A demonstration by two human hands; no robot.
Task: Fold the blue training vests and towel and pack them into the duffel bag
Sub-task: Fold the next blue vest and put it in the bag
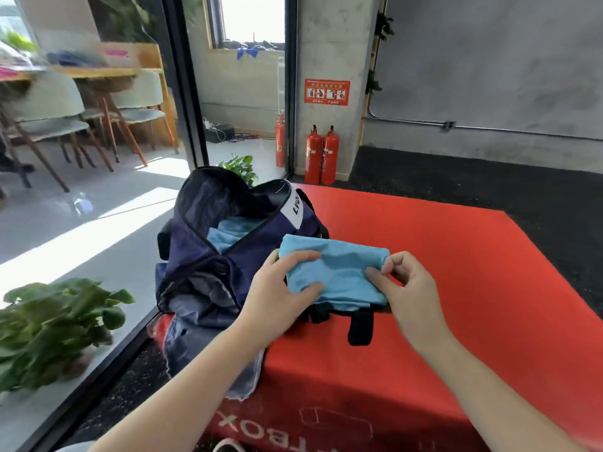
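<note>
A folded light-blue cloth [336,269], vest or towel cannot be told, is held flat above the red counter [456,288], just right of the open duffel bag [208,256]. It is kept compact, probably so that the fold does not spring apart before packing. Its left end is clamped by the left hand [280,288], fingers curled over the top and thumb across the front; its right edge is pinched by the right hand [404,282] between thumb and fingertips, the other fingers being curled. Support at both ends keeps the bundle level.

The bag's mouth is propped wide, and more light-blue fabric [231,233] is already seen inside, so the packing is judged partly done. Black straps [360,327] lie on the counter beneath the cloth. Fire extinguishers [321,156] stand by the pillar beyond.
</note>
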